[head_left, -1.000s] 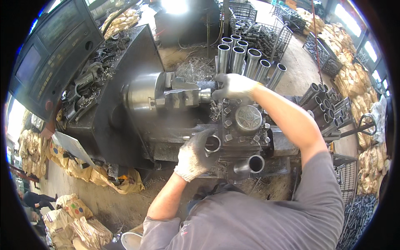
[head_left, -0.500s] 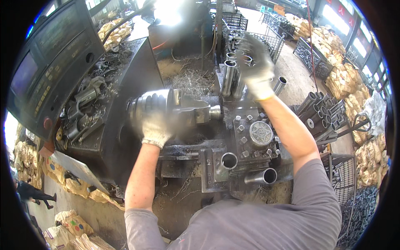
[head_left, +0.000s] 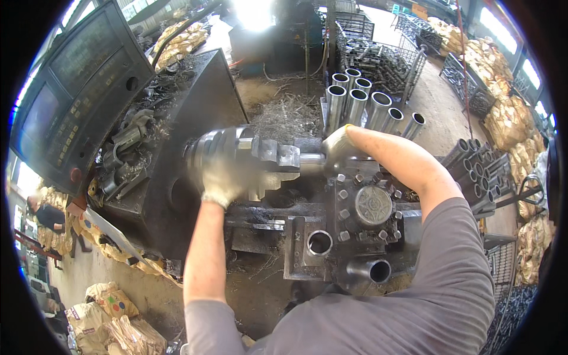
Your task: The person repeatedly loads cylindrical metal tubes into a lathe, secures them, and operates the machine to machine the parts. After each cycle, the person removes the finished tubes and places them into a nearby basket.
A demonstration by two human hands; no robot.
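My left hand point(head_left: 220, 182), in a pale work glove, rests against the dark stepped lathe chuck point(head_left: 236, 148); its fingers are smeared by motion. Between the chuck's jaws point(head_left: 284, 157) a shiny metal tube point(head_left: 311, 158) sticks out to the right. At that tube's outer end is my gloved right hand point(head_left: 338, 147), closed around it, with the fingers mostly hidden. Just right of the chuck stands the bolted tool post point(head_left: 373, 206). A short upright tube point(head_left: 319, 242) and a tube lying on its side point(head_left: 377, 271) sit nearer to me.
Several bright tubes point(head_left: 356, 106) stand upright behind my right hand. More dark tubes point(head_left: 476, 171) are stacked at the right. A control panel point(head_left: 77, 94) looms at the left, near a chip-covered machine top point(head_left: 133, 136). Paper sacks point(head_left: 112, 319) lie at the lower left.
My right hand has come down from above the standing tubes to the tube at the chuck. The chuck's jaws have turned. My left hand stays at the chuck.
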